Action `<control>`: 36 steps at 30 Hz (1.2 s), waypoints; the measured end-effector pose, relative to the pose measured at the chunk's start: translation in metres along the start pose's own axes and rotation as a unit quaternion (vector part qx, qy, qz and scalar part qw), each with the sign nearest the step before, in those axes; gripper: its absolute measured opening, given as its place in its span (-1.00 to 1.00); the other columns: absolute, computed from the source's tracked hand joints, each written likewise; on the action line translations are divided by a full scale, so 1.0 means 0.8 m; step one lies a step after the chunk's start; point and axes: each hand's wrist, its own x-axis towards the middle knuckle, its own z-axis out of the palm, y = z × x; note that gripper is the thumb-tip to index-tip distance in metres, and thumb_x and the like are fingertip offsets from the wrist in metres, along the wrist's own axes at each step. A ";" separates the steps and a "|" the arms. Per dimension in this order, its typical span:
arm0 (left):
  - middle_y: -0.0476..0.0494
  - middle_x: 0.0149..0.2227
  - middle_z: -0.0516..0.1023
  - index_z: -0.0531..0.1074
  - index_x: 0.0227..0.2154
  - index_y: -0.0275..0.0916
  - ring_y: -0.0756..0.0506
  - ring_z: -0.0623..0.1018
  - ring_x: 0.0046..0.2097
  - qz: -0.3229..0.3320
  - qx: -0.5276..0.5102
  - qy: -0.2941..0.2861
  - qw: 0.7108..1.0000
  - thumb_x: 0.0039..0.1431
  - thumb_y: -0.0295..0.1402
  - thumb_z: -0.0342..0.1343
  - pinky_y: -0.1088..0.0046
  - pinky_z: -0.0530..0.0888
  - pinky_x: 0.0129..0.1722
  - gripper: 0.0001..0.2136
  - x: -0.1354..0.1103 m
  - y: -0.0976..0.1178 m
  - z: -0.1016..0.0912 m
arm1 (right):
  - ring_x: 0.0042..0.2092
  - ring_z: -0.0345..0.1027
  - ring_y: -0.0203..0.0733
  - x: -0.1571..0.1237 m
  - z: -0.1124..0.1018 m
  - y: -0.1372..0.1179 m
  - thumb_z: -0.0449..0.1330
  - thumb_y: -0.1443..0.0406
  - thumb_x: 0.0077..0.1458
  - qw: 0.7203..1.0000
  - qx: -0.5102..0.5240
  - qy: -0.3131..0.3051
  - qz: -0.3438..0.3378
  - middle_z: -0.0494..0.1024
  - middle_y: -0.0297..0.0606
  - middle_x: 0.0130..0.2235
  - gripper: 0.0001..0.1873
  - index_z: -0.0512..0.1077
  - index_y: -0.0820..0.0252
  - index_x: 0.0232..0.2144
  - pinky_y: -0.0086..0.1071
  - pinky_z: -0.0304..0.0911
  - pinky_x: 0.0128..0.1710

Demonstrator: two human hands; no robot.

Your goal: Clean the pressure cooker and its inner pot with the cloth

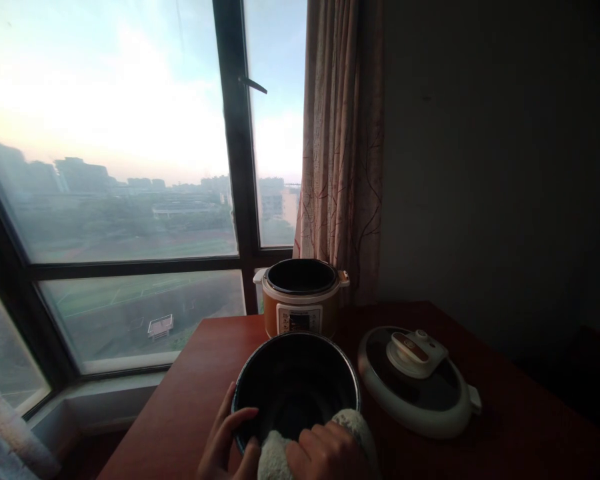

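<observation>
A dark inner pot (296,373) with a pale rim is tilted toward me at the near side of the table. My left hand (230,440) grips its left side, with fingers on the outer wall and over the rim. In my right hand (325,450) a light, fluffy cloth (275,457) is bunched at the near right rim of the pot. Behind the pot stands an orange and white electric pressure cooker (300,300), its top uncovered. To the right lies the cooker's lid (420,380), with its handle upward.
All this is on a reddish-brown table (190,387). A large window (130,133) is at the left, with a patterned curtain (340,147) hanging behind the cooker. A dark wall (480,167) fills the right side.
</observation>
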 end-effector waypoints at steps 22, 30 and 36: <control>-0.31 0.24 0.40 0.52 -0.50 -0.21 -0.45 0.39 0.21 -0.106 -0.191 -0.180 0.959 -0.05 -0.20 0.30 0.02 0.43 0.08 -0.81 0.105 0.013 -0.014 | -0.53 0.13 -0.32 -0.008 -0.029 0.065 0.04 0.36 0.20 0.988 0.074 -0.095 -0.094 0.30 -0.43 -0.61 -0.69 0.23 0.14 -0.60 -0.33 -0.16 -0.46; -0.16 -0.10 0.68 0.62 -0.40 -0.13 -0.35 0.61 -0.05 -0.064 0.031 -0.025 0.997 -0.05 0.00 0.27 0.23 0.54 -0.05 -0.69 0.084 0.018 -0.021 | -0.59 0.03 -0.34 -0.005 -0.013 0.045 0.05 0.42 0.13 0.997 0.032 -0.016 -0.074 0.23 -0.44 -0.65 -0.68 0.16 0.16 -0.64 -0.31 -0.24 -0.46; -0.18 0.20 0.45 0.62 -0.42 -0.09 -0.42 0.40 0.21 -0.001 0.062 -0.002 0.998 -0.08 -0.08 0.27 0.10 0.37 0.16 -0.77 0.027 0.016 0.001 | -0.60 0.02 -0.30 -0.003 -0.008 0.026 -0.03 0.49 0.12 0.999 0.010 0.013 -0.031 0.23 -0.39 -0.66 -0.67 0.17 0.15 -0.65 -0.27 -0.25 -0.47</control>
